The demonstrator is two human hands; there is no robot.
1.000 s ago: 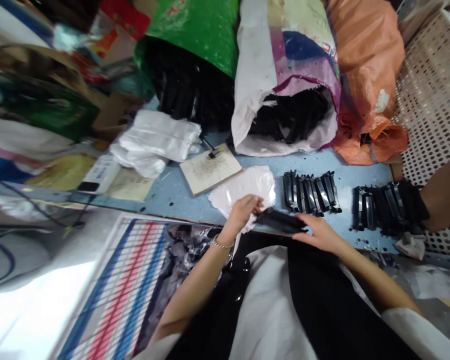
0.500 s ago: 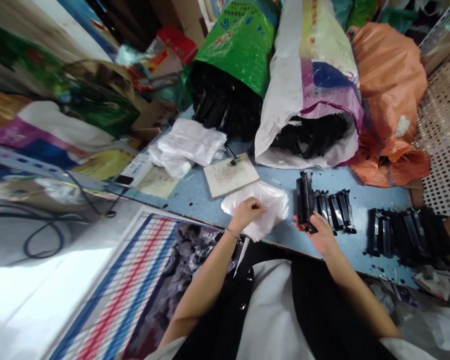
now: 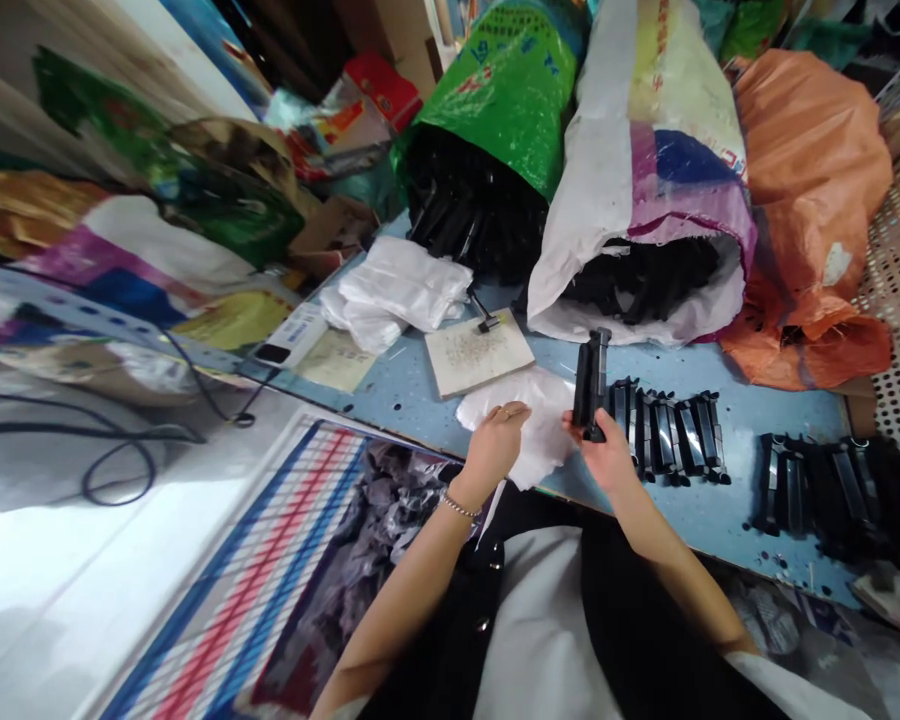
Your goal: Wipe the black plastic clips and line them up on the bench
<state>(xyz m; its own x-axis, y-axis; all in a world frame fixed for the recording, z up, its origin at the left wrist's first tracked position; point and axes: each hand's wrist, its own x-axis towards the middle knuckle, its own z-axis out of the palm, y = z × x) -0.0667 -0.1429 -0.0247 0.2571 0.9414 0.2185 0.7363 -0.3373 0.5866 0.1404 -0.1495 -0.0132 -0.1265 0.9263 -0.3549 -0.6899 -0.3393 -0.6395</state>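
Black plastic part [image 3: 591,385] gripped upright in the right hand [image 3: 607,455] near the blue table's [image 3: 390,395] front edge, left hand [image 3: 495,440] curled on a clear bag [image 3: 546,425], grip not discernible, row of black parts [image 3: 671,435] laid just beside, white sack [image 3: 645,200] and green sack [image 3: 510,90] crowded behind.
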